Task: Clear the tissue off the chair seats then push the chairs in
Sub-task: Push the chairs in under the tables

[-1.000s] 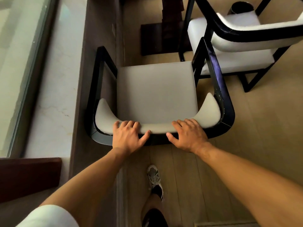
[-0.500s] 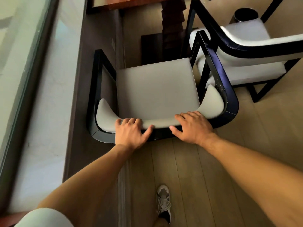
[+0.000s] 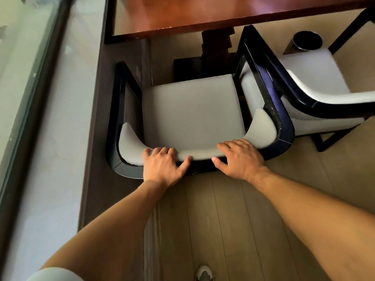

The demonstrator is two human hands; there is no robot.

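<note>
At mid-frame, the left hand (image 3: pixel 162 165) and right hand (image 3: pixel 240 159) sit apart on the curved backrest of the near chair (image 3: pixel 192 110), fingers hooked over its padded top, thumbs on the dark outer rail. Both forearms reach up from the lower corners, nearly straight. No tissue shows on its grey seat. To finish well, push evenly with both palms, straight toward the table (image 3: pixel 203 15) at the top, watching the right armrest, which sits close against the second chair (image 3: pixel 316 82) at upper right.

The chair (image 3: pixel 192 114) has glossy dark frame, matt grey, perhaps leather padding; table (image 3: pixel 203 15) polished wood.
</note>
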